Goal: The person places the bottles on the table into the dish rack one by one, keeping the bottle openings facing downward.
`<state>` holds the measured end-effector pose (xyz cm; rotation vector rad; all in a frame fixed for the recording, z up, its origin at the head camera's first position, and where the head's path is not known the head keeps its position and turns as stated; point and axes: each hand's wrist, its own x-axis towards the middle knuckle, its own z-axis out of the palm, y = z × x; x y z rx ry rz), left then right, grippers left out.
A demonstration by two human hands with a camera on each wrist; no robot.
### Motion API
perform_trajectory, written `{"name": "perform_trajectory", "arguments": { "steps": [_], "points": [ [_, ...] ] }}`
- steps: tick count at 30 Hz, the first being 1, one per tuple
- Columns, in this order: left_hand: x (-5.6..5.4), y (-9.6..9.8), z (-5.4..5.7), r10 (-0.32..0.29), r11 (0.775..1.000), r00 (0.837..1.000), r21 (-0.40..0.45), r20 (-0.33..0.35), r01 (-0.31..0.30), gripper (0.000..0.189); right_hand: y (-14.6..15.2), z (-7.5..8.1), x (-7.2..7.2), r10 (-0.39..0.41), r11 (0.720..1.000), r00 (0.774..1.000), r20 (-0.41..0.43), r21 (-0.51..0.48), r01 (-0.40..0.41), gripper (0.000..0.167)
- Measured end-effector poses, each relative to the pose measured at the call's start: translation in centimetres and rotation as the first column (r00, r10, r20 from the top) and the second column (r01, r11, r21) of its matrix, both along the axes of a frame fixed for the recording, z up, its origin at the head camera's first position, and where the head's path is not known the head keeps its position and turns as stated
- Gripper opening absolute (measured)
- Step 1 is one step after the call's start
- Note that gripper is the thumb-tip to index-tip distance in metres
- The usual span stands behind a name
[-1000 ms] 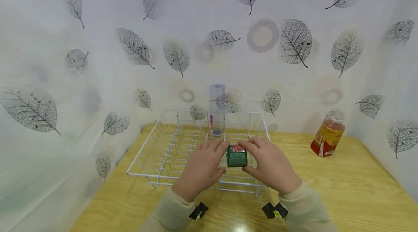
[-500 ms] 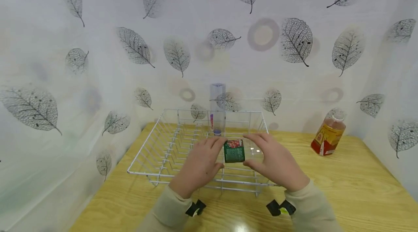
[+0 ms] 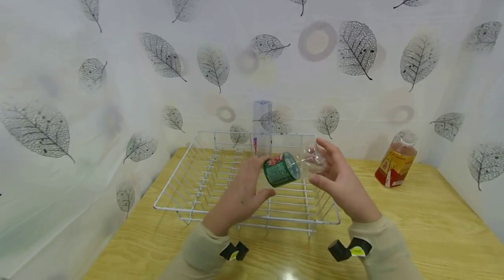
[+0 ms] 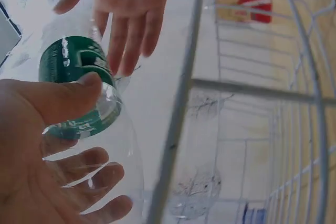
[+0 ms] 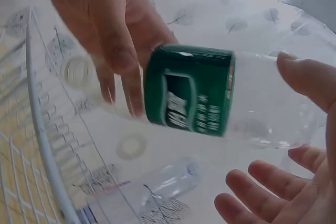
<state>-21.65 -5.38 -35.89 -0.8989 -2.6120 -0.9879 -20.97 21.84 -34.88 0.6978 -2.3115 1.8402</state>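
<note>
A clear plastic bottle (image 3: 279,170) with a green label is held tilted above the wire rack, its base end up to the right. My left hand (image 3: 240,197) grips it at the left part, thumb on one side and fingers on the other. The left wrist view shows that thumb lying over the green label. Around the base end, my right hand (image 3: 342,183) holds the bottle between thumb and fingers. In the right wrist view, the right thumb (image 5: 304,77) touches the clear part, while the other fingers spread below it. Part of the neck end is hidden behind the left hand.
Below the hands, a white wire rack (image 3: 189,213) stands on the wooden table (image 3: 425,218). An upright clear bottle (image 3: 262,118) with a purple mark stands in its back part. A bottle with a red and yellow label (image 3: 395,164) stands at the right. A leaf-patterned sheet (image 3: 244,4) hangs behind.
The bottle has turned from lying level to tilted, with its base end swung up and right. My right hand has moved right and up, and its fingers have opened wider.
</note>
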Motion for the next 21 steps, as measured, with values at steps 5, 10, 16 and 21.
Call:
{"name": "perform_trajectory", "arguments": {
  "steps": [5,10,16,21],
  "points": [
    [0.0,0.9,-0.9,-0.105,0.993,0.98,0.07,0.166,0.095,0.078,-0.8,-0.5,0.0,0.112,0.978,0.99,0.088,-0.187,-0.094,0.079],
    [0.1,1.5,-1.6,-0.158,0.986,0.965,0.079,0.207,0.145,0.077,-1.7,-0.8,0.2,0.134,0.969,0.99,0.055,-0.215,-0.119,0.075],
    [0.1,2.1,-1.9,-0.131,0.991,0.965,0.034,0.226,0.127,0.078,-2.3,-0.7,0.4,0.105,0.979,0.994,0.037,-0.179,-0.097,0.072],
    [0.3,2.5,-2.1,-0.123,0.992,0.961,0.011,0.247,0.124,0.081,-2.6,-0.5,0.7,0.076,0.992,0.997,-0.006,-0.104,-0.076,0.07]
  ]
}}
